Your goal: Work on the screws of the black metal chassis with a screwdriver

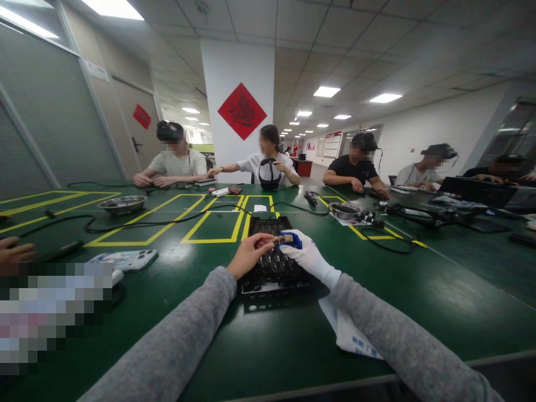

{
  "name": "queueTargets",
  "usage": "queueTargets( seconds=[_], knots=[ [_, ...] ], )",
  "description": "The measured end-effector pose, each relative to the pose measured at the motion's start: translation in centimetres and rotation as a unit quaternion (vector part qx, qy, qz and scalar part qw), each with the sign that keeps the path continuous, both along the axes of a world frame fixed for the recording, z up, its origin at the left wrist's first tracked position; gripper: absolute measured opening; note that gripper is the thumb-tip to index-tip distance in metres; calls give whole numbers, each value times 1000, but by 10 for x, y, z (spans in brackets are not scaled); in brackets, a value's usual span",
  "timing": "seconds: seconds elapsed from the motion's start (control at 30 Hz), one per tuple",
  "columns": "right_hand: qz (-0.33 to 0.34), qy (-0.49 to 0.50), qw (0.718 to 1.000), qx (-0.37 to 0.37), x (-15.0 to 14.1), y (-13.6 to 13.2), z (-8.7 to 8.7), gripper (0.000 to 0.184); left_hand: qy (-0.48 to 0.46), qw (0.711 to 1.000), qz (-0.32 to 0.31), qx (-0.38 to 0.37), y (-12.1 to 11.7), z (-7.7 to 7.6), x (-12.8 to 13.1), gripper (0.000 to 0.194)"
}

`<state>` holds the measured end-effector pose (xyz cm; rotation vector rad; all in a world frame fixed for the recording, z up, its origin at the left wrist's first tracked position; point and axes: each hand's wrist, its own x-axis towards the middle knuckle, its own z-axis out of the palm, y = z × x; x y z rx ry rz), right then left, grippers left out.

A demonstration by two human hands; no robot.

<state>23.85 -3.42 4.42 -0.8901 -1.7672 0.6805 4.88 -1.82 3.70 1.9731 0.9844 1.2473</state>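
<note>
My bare left hand is closed, its fingertips pinching the left end of a small circuit board with yellowish and dark parts. On the board's other side, my right hand, in a white glove with blue fingers, grips it too. Both hands are raised over an open black plastic casing on the green table. Dark rounded parts and thin wires show inside the casing, partly covered by my hands. What exact kind of board this is cannot be made out.
A white printed bag lies under my right forearm. A phone rests to the left, near another person's hand. Metal bowls, black cables and a screwdriver-like tool lie farther back. Several people sit around the table.
</note>
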Motion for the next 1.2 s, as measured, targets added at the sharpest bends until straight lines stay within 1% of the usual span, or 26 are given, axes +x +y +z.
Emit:
queueTargets(
  seconds=[0.17, 0.33, 0.53, 0.77, 1.03, 1.13, 1.2],
  knots=[
    [-20, -15, 999, 20, 1, -3, 4, 38, -11, 1000, -15, -13, 2, -1, 0, 36],
    [-44, -33, 998, 34, 1, -5, 6, 28, 4, 1000, -20, -9, 4, -3, 0, 34],
    [-70, -30, 997, 30, 1, -5, 6, 31, 13, 1000, -5, 0, 4, -2, -1, 33],
    [-67, -74, 994, 35, 3, -2, 4, 29, 19, 1000, 6, 9, 0, 0, 0, 31],
    [-63, -79, 994, 32, 2, -1, 2, 29, 43, 998, 17, 35, 1, -1, -1, 31],
    [-72, -70, 994, 32, 2, -2, 2, 30, 45, 998, 11, 35, 1, -1, -1, 30],
    [-86, -39, 995, 30, 2, -2, 3, 32, 46, 998, 10, 33, 0, -1, -1, 30]
  ],
)
